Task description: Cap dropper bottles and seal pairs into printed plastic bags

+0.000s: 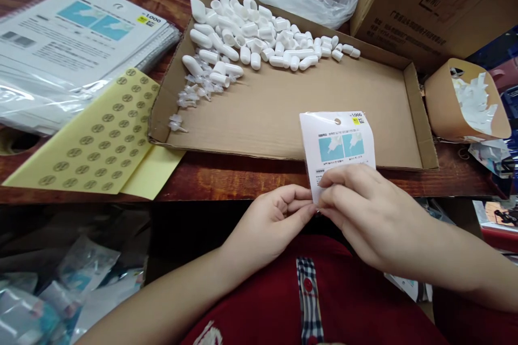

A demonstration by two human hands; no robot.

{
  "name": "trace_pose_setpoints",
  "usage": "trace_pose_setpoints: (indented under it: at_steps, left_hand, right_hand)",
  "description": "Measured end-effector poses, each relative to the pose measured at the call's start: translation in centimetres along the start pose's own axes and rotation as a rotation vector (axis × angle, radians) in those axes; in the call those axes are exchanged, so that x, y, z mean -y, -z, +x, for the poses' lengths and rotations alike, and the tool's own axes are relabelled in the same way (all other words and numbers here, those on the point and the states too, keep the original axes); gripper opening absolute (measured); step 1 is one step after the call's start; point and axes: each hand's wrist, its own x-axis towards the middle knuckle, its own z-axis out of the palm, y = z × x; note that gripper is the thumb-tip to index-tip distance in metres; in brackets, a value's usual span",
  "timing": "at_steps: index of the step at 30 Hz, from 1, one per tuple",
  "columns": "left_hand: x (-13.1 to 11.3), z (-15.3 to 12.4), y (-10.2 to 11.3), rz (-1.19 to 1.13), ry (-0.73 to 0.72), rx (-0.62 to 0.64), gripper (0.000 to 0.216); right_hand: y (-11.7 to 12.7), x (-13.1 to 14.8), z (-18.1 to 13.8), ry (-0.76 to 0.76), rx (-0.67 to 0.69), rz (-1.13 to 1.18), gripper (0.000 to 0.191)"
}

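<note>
A white printed packaging card [335, 137] with two blue pictures and a round hang hole stands upright over the front edge of the tray. My left hand [279, 215] pinches its lower left corner between thumb and fingers. Curled over the card's lower part, my right hand [364, 210] grips it near the same corner and hides much of the print. Behind the card lies a shallow cardboard tray [267, 113]. White plastic caps [259, 32] are heaped along its back, and small clear plastic nozzles [198, 86] lie at its left.
At left are a stack of similar cards in clear sleeves [81, 38] and a yellow sticker sheet [101, 135]. Right of the tray stands a tan bin [441, 102] with white scraps. A plastic bag [324, 5] and a cardboard box [437, 16] border the back.
</note>
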Motion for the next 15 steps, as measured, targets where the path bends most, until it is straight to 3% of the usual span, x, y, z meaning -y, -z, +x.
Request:
trace_pose_setpoints:
  at_steps: [8,15]
  left_hand:
    - [-0.1,-0.3,0.6,0.02,0.052,0.07,0.011]
    - [-0.5,-0.4,0.9,0.039,0.069,0.054,0.013]
  right_hand:
    - [0.9,-0.1,2.2,0.014,0.134,-0.049,0.019]
    - [1.0,-0.2,3.2,-0.008,0.187,-0.086,0.018]
